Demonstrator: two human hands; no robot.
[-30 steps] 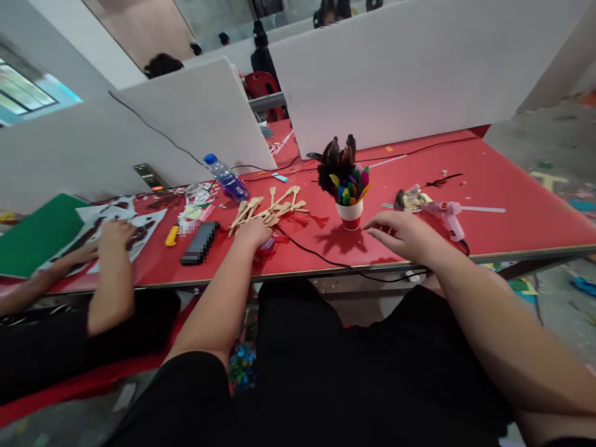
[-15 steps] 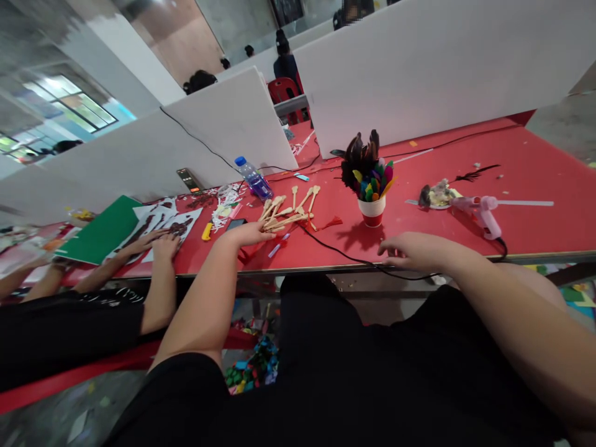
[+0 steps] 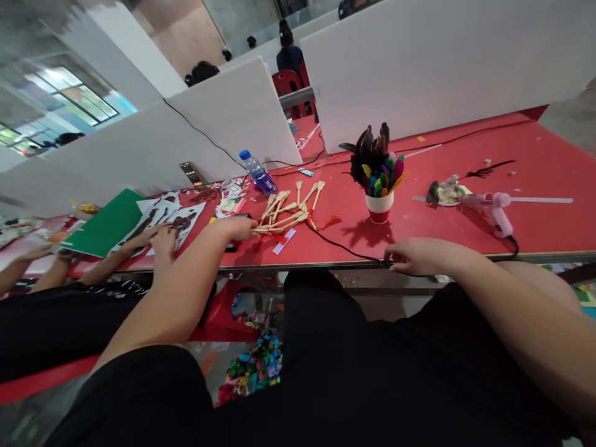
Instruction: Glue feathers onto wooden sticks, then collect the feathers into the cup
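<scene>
Sticks (image 3: 285, 222) of pale wood, with wider shaped ends, lie in a loose, overlapping pile on the red tabletop (image 3: 549, 233), left of centre and near its front edge. The left hand (image 3: 238, 228) reaches palm-down to their near left ends, fingertips at the wood; whether it pinches one cannot be told. A dark object (image 3: 231, 246) is partly hidden beneath its wrist. The right hand (image 3: 410, 255) is at the front edge with fingers curled, where the black cord (image 3: 347, 249) meets its fingertips; whether they close on it cannot be told. Between the hands, farther back, a white-and-red cup (image 3: 379, 208) stands upright, filled with dark and multicoloured feathers (image 3: 376, 164). A red tassel (image 3: 331, 221) and a pale purple strip (image 3: 284, 241) lie near the pile, and a blue-capped bottle (image 3: 259, 174) leans behind it. To the right is a pink glue gun (image 3: 496, 211). At left, another person's hand (image 3: 164, 241) rests on dark-patterned white sheets (image 3: 184, 225) beside a green board (image 3: 108, 222).
</scene>
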